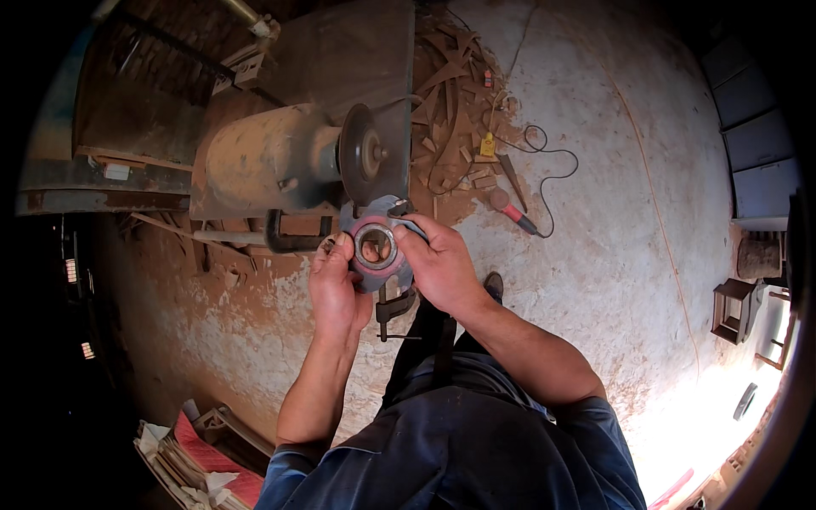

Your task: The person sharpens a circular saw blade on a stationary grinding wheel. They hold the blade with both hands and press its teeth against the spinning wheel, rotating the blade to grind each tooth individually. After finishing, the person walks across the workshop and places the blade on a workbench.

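Both my hands hold a grey metal flange (pixel 376 274) with a round central hole and a reddish band around it. My left hand (pixel 333 289) grips its left edge, the thumb on the upper face. My right hand (pixel 444 265) is closed on the right edge, thumb near the ring. Fingertips show through the hole from beneath. Just beyond the flange, a dark round wheel (pixel 360 155) sits on the shaft of a worn, yellowish motor (pixel 263 157). The flange's far edge lies close below the wheel; whether they touch I cannot tell.
The motor stands on a dark metal bench (pixel 357 51). Below my hands hangs a C-clamp (pixel 393 310). On the dusty floor (pixel 586 255) lie scrap pieces (pixel 450 76), a red-and-black angle grinder (pixel 514 212) and its looping cable (pixel 561 177). Lower left is a crate (pixel 225 433).
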A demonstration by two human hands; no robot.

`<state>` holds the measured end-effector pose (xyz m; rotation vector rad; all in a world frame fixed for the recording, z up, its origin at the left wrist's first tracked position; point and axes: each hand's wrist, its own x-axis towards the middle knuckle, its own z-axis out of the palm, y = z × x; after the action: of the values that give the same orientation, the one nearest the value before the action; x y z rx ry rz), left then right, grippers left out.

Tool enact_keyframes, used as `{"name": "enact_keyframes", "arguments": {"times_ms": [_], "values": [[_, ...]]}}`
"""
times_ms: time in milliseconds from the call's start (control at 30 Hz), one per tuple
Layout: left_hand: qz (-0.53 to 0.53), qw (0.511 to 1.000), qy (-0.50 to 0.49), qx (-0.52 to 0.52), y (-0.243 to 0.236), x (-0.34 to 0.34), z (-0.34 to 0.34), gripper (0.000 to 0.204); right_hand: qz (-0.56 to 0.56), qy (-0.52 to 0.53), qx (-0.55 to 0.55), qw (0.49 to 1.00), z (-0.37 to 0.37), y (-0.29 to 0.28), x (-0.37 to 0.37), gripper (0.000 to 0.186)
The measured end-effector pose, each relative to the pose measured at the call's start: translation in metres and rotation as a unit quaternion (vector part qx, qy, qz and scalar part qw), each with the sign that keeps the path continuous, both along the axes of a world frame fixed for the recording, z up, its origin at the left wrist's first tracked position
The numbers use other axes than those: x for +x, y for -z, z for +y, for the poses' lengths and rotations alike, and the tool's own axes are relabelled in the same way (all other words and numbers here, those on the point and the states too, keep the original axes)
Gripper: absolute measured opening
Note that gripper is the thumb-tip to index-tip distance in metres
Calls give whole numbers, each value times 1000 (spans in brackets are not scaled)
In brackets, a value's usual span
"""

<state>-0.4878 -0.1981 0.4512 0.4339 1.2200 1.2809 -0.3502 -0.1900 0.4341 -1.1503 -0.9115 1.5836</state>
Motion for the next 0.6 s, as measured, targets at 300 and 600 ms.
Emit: {"name": "enact_keyframes", "arguments": {"times_ms": [300,600], "values": [[-16,999,-16,-29,1,-4,-17,18,-15,-58,-21,998,-17,-6,6,27],[-158,985,70,3,16,-26,-26,21,73,-153,-20,985,-32,-13,19,30]]}}
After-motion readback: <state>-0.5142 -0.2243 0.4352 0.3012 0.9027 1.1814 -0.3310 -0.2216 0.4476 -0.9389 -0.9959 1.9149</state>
